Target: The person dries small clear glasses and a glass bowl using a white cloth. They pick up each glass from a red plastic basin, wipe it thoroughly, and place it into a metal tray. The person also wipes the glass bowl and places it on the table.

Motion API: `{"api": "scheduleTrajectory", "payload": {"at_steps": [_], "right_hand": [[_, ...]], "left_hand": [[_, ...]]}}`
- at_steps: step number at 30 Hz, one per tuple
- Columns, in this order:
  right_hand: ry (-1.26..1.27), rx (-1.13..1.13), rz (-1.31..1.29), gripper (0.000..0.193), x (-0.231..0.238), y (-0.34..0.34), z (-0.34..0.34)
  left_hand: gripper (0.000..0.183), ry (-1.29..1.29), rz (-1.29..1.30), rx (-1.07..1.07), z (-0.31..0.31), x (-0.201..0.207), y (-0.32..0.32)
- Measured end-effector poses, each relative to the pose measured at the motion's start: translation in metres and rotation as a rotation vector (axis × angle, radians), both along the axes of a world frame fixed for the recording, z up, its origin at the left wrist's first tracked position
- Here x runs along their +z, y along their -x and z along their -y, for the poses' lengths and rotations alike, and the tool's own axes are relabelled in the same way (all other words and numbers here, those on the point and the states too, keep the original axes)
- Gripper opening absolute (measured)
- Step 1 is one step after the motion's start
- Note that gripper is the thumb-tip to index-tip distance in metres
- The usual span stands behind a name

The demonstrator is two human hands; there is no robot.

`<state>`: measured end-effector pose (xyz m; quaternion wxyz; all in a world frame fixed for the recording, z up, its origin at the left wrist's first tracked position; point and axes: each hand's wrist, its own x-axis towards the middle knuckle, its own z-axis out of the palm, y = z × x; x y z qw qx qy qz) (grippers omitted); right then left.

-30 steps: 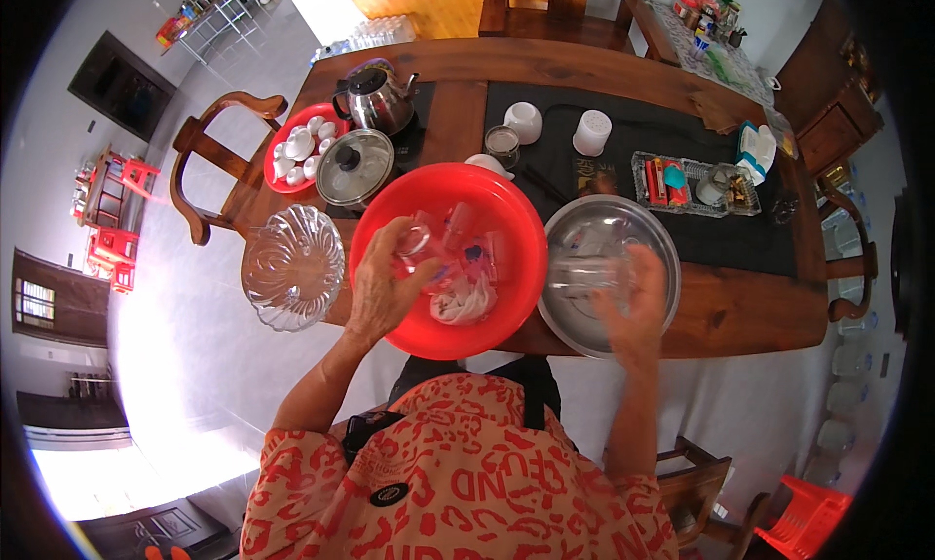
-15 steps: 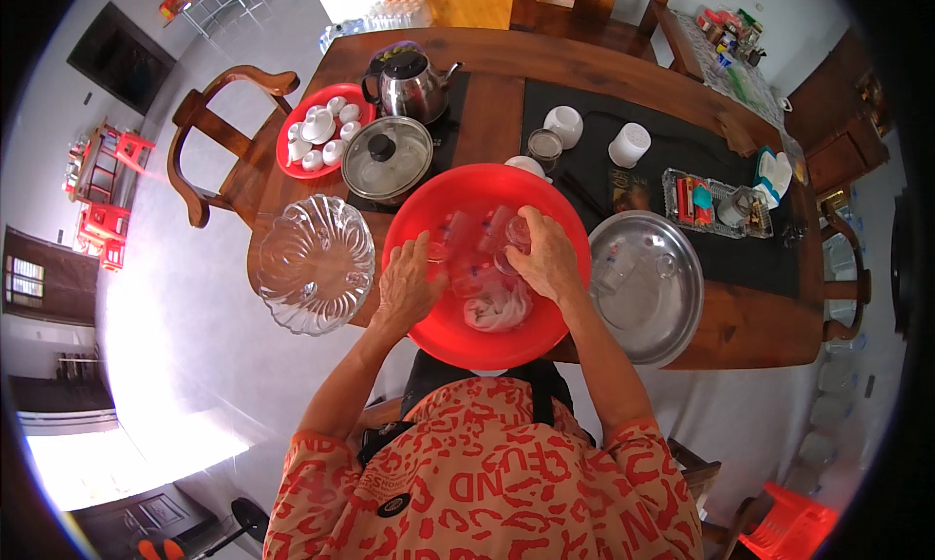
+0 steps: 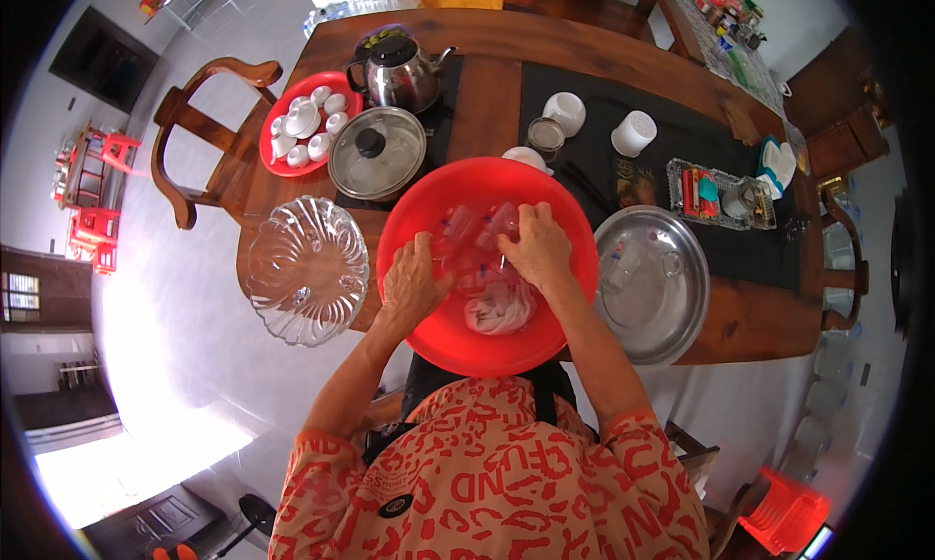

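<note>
Left of our left hand, we see a scalloped glass bowl. That hand half-curls inside the red basin, hold unclear. Between hands: clear glasses; we judge this step as handling them there. Our right hand half-curls too, hold unclear; next move likely needs a gentle, secure grip. Right of it: steel basin.

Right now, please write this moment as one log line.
left hand: over red basin, grip unclear | right hand: reaching inside, grip unclear | contents: clear glasses, white cloth | basin's right: round metal tray
</note>
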<state>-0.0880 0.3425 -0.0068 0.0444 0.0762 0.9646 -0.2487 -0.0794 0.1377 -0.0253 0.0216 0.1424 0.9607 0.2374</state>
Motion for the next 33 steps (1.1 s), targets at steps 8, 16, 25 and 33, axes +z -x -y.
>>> {"api": "scheduleTrajectory", "payload": {"at_steps": [8, 16, 25, 33], "right_hand": [[-0.033, -0.012, -0.327, 0.047, -0.004, -0.028, -0.001], [-0.134, -0.274, -0.758, 0.043, 0.015, -0.097, -0.127], [-0.155, -0.312, -0.29, 0.057, -0.019, -0.116, -0.201], [-0.021, -0.345, -0.259, 0.052, -0.026, -0.127, -0.211]], "left_hand": [[0.061, 0.088, -0.314, -0.017, -0.011, 0.019, -0.014], [0.033, -0.223, -0.348, -0.37, -0.099, 0.05, -0.028], [0.067, 0.077, -0.149, -0.493, -0.262, -0.012, -0.05], [0.082, 0.285, -0.067, -0.412, -0.295, -0.025, -0.044]]}}
